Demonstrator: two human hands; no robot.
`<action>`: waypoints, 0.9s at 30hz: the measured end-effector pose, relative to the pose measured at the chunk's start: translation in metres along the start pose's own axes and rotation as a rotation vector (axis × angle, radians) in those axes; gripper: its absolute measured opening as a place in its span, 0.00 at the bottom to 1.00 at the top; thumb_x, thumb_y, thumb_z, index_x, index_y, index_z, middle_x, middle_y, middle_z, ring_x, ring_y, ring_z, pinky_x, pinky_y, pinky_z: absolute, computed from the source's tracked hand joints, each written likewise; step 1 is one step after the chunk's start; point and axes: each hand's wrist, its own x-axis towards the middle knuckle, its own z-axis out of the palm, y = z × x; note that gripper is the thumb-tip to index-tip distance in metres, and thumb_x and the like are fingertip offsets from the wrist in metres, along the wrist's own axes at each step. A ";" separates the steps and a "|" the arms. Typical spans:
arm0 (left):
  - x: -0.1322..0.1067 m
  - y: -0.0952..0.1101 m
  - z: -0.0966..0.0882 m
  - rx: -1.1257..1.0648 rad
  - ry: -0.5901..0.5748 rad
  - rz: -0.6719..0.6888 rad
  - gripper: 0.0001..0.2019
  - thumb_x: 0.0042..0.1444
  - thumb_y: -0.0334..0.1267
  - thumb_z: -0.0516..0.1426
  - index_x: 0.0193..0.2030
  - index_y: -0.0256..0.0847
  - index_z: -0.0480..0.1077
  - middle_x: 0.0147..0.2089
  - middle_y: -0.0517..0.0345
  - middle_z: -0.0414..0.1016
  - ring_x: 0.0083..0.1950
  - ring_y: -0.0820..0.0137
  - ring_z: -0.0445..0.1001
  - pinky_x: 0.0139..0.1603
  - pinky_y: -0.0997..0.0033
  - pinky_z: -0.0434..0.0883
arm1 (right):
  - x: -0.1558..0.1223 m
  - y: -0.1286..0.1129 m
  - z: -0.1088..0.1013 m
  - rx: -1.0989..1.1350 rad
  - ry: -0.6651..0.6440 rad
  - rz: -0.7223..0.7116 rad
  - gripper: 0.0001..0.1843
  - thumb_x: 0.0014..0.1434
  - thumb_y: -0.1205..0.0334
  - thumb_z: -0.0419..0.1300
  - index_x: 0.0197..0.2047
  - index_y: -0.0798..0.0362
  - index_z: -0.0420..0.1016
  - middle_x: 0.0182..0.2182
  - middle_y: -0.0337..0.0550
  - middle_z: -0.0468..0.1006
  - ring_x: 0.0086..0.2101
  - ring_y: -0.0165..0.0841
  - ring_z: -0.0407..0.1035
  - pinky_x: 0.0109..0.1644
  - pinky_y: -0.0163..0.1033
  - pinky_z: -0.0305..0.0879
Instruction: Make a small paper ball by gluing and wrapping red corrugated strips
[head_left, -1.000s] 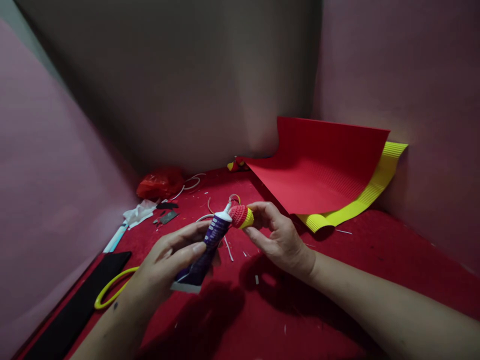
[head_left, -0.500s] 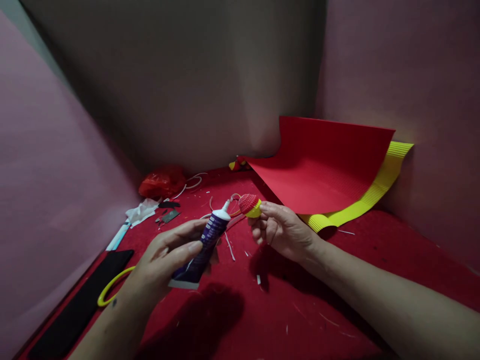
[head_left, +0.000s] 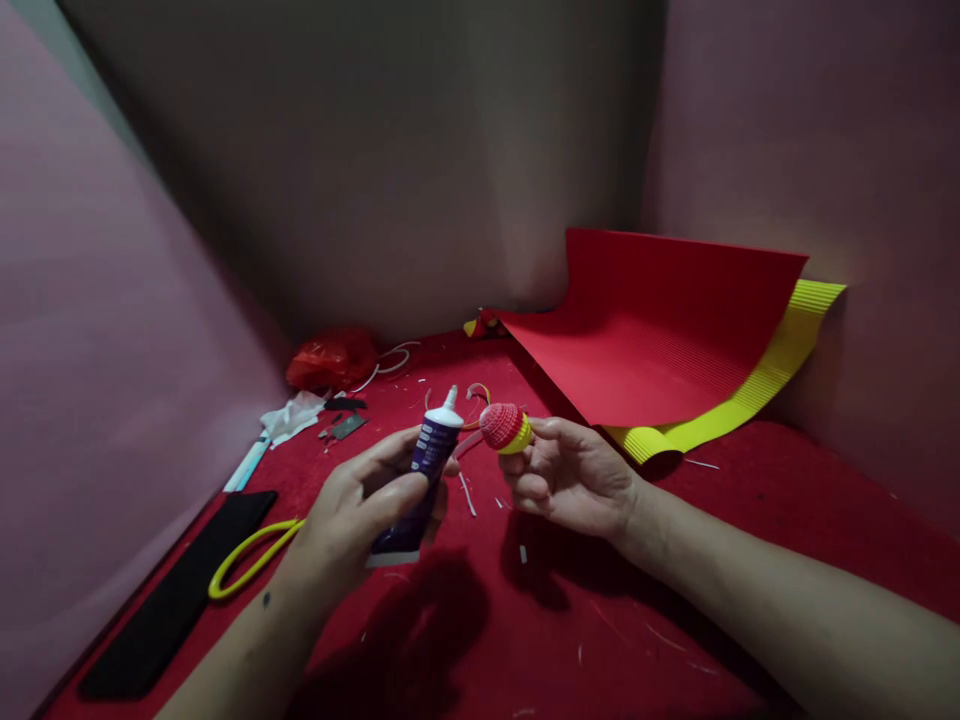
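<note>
My left hand (head_left: 379, 500) is closed around a dark blue tube (head_left: 430, 455) with a white shoulder and a narrow nozzle that points up and away from me. The thumb presses on the tube's front. Between the fingertips of my right hand (head_left: 574, 478) is a small ridged paper dome (head_left: 504, 427), red on top with a yellow band at its base. The dome is beside the nozzle, a small gap to its right, and both are held above the red surface (head_left: 570, 640). Thin curled strips lie behind the two hands.
A large red corrugated sheet (head_left: 645, 350) curves up at the back right, over a yellow corrugated sheet (head_left: 712, 420). On the left lie a black strip (head_left: 176, 600), a yellow loop handle (head_left: 240, 575), a white tissue (head_left: 292, 415) and a red plastic bag (head_left: 334, 360). Small scraps are scattered about.
The dome has tilted and moved slightly down, away from the nozzle tip. The tube stands more upright. The whole view has shifted a little, with surroundings appearing further right.
</note>
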 end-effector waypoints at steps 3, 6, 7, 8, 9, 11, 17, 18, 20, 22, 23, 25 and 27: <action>0.004 -0.003 0.001 0.067 -0.007 0.001 0.23 0.41 0.41 0.67 0.46 0.39 0.71 0.31 0.58 0.73 0.27 0.72 0.69 0.27 0.75 0.67 | 0.000 0.005 0.001 -0.014 0.016 0.049 0.12 0.50 0.59 0.62 0.36 0.58 0.70 0.23 0.40 0.73 0.18 0.25 0.61 0.25 0.32 0.54; 0.007 -0.005 0.003 0.064 0.072 0.025 0.27 0.41 0.39 0.68 0.50 0.41 0.69 0.32 0.60 0.72 0.26 0.75 0.68 0.26 0.77 0.67 | 0.000 0.012 -0.002 -0.005 0.019 0.102 0.10 0.51 0.59 0.62 0.30 0.58 0.69 0.22 0.41 0.74 0.18 0.25 0.62 0.25 0.32 0.56; 0.007 -0.006 0.003 0.058 0.083 0.015 0.27 0.41 0.39 0.68 0.50 0.40 0.69 0.31 0.61 0.72 0.25 0.76 0.68 0.25 0.78 0.67 | 0.000 0.014 -0.003 -0.004 0.012 0.121 0.10 0.51 0.59 0.62 0.27 0.57 0.68 0.22 0.41 0.74 0.18 0.25 0.63 0.25 0.32 0.56; 0.008 -0.007 0.004 0.055 0.083 0.003 0.27 0.41 0.40 0.68 0.50 0.40 0.69 0.30 0.62 0.72 0.25 0.76 0.68 0.24 0.79 0.67 | 0.001 0.016 -0.004 -0.005 0.003 0.137 0.11 0.51 0.59 0.62 0.25 0.56 0.66 0.22 0.42 0.74 0.19 0.25 0.63 0.25 0.33 0.57; 0.008 -0.008 0.004 0.054 0.073 -0.010 0.27 0.41 0.40 0.69 0.50 0.40 0.69 0.30 0.62 0.72 0.24 0.77 0.68 0.23 0.79 0.67 | 0.001 0.017 -0.006 -0.008 -0.004 0.149 0.13 0.51 0.59 0.62 0.23 0.56 0.65 0.22 0.42 0.74 0.19 0.25 0.64 0.25 0.33 0.58; 0.009 -0.010 0.003 0.051 0.040 -0.023 0.26 0.41 0.39 0.69 0.49 0.41 0.69 0.32 0.62 0.72 0.24 0.77 0.69 0.23 0.80 0.68 | 0.001 0.021 -0.008 -0.018 -0.006 0.178 0.13 0.50 0.58 0.63 0.23 0.56 0.64 0.22 0.42 0.74 0.19 0.25 0.65 0.25 0.33 0.59; 0.010 -0.012 0.002 0.125 -0.002 -0.049 0.23 0.44 0.39 0.68 0.48 0.42 0.69 0.28 0.64 0.72 0.24 0.77 0.70 0.23 0.81 0.68 | 0.003 0.023 -0.009 -0.058 0.025 0.186 0.12 0.54 0.59 0.61 0.37 0.60 0.71 0.24 0.43 0.77 0.19 0.27 0.68 0.21 0.31 0.60; 0.010 -0.012 0.002 0.136 0.004 -0.061 0.23 0.45 0.39 0.67 0.48 0.42 0.68 0.26 0.65 0.71 0.23 0.77 0.70 0.23 0.82 0.67 | 0.003 0.023 -0.008 -0.068 0.026 0.186 0.12 0.55 0.59 0.60 0.37 0.60 0.71 0.24 0.44 0.77 0.20 0.27 0.69 0.21 0.31 0.61; 0.012 -0.012 0.002 0.131 0.013 -0.091 0.24 0.44 0.40 0.67 0.49 0.42 0.68 0.24 0.65 0.70 0.22 0.77 0.69 0.21 0.82 0.66 | 0.003 0.023 -0.007 -0.095 0.031 0.195 0.13 0.55 0.58 0.60 0.37 0.61 0.72 0.24 0.44 0.77 0.20 0.27 0.69 0.21 0.30 0.63; 0.014 -0.012 0.003 0.098 0.018 -0.119 0.25 0.44 0.40 0.67 0.49 0.42 0.67 0.24 0.65 0.70 0.21 0.77 0.69 0.21 0.81 0.66 | 0.004 0.023 -0.007 -0.132 0.029 0.197 0.13 0.56 0.57 0.59 0.34 0.61 0.73 0.24 0.45 0.77 0.20 0.27 0.70 0.21 0.30 0.64; 0.014 -0.012 0.002 0.078 0.018 -0.132 0.25 0.44 0.40 0.67 0.49 0.41 0.67 0.24 0.65 0.70 0.21 0.76 0.69 0.20 0.81 0.65 | 0.004 0.023 -0.008 -0.153 0.026 0.192 0.14 0.57 0.55 0.59 0.32 0.60 0.72 0.24 0.45 0.77 0.20 0.27 0.70 0.21 0.30 0.64; 0.016 -0.012 0.001 0.030 0.021 -0.147 0.23 0.44 0.40 0.67 0.46 0.40 0.67 0.23 0.64 0.70 0.20 0.76 0.69 0.20 0.80 0.65 | 0.005 0.023 -0.009 -0.196 0.029 0.162 0.15 0.58 0.54 0.58 0.30 0.58 0.71 0.25 0.46 0.77 0.20 0.28 0.70 0.21 0.31 0.65; 0.017 -0.012 0.000 -0.025 0.032 -0.149 0.21 0.43 0.41 0.67 0.44 0.38 0.68 0.23 0.63 0.70 0.20 0.75 0.69 0.19 0.79 0.65 | 0.006 0.023 -0.010 -0.231 0.050 0.103 0.15 0.59 0.53 0.56 0.31 0.58 0.71 0.25 0.45 0.77 0.20 0.29 0.70 0.21 0.32 0.66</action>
